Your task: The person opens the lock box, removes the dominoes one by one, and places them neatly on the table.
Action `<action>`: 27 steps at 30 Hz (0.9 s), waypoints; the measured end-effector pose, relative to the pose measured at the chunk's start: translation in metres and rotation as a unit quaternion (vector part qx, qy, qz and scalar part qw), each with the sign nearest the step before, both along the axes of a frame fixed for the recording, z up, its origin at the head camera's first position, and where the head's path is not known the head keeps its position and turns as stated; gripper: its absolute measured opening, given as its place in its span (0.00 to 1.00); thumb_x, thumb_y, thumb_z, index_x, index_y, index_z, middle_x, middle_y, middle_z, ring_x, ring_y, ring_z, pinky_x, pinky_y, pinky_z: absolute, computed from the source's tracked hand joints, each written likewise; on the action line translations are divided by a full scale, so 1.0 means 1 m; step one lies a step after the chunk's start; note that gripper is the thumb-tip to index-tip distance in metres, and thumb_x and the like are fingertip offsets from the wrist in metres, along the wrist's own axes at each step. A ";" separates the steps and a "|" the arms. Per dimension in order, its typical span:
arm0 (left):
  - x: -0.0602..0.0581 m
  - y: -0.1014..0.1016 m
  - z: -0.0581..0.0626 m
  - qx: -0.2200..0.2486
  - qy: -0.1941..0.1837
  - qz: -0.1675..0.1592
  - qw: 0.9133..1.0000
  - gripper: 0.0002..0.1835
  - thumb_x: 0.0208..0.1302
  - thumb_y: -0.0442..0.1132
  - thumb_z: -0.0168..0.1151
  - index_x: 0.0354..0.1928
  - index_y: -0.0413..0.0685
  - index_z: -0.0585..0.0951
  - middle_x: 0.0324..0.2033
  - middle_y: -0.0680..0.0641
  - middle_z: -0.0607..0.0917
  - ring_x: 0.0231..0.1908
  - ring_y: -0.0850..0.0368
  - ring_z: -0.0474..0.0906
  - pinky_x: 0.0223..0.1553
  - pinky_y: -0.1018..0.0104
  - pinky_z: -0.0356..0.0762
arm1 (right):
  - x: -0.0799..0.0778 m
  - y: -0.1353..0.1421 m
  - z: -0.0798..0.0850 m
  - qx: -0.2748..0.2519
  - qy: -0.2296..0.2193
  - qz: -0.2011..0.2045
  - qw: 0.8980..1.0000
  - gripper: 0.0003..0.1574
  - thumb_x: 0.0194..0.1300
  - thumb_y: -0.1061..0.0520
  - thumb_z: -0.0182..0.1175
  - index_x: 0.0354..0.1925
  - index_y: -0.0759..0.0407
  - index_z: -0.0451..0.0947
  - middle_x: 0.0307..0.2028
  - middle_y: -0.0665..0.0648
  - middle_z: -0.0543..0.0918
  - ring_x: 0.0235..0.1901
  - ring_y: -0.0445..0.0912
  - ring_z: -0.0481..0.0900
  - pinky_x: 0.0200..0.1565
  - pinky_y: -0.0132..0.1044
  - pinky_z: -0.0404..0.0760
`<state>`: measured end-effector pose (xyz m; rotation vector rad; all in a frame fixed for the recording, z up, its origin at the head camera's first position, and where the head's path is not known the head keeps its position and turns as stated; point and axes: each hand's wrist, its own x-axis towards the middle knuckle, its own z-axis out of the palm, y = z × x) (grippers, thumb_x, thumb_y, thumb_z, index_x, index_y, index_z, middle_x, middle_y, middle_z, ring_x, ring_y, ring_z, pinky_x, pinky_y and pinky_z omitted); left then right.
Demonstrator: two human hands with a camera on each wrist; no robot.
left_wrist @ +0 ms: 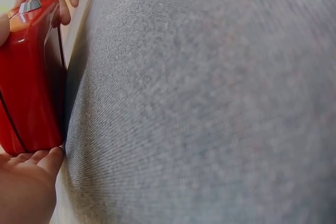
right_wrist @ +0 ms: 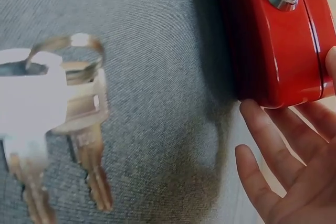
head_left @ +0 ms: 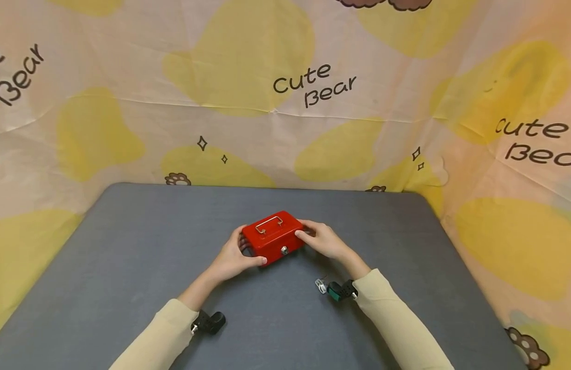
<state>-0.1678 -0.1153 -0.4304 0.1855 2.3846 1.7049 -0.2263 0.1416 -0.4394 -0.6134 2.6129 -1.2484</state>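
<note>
A red metal cash box (head_left: 272, 237) is held between both hands, its lid closed and its wire handle (head_left: 269, 223) lying on top. The silver lock (head_left: 284, 250) on the front faces the person, and its keyhole shows in the right wrist view. My left hand (head_left: 232, 260) grips the left end, thumb at the front corner. On the right end, my right hand (head_left: 326, 240) has its thumb near the front upper corner and fingers at the side. Two keys (right_wrist: 86, 124) on a ring lie on the table near the right wrist.
The grey cloth-covered table (head_left: 142, 246) extends around the box. A printed curtain (head_left: 248, 67) with yellow patches hangs behind it and along both sides. Black wrist straps with devices (head_left: 210, 322) are worn at the cuffs of the cream sleeves.
</note>
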 end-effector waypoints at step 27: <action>-0.014 -0.005 -0.026 -0.040 0.012 0.055 0.998 0.57 0.46 0.48 0.72 0.69 0.38 0.45 0.58 0.38 0.70 0.56 0.46 0.71 0.56 0.52 0.69 | -0.012 -0.020 0.002 0.008 -0.004 -0.049 0.999 0.27 0.64 0.44 0.56 0.57 0.56 0.74 0.49 0.54 0.81 0.45 0.44 0.80 0.46 0.39 0.79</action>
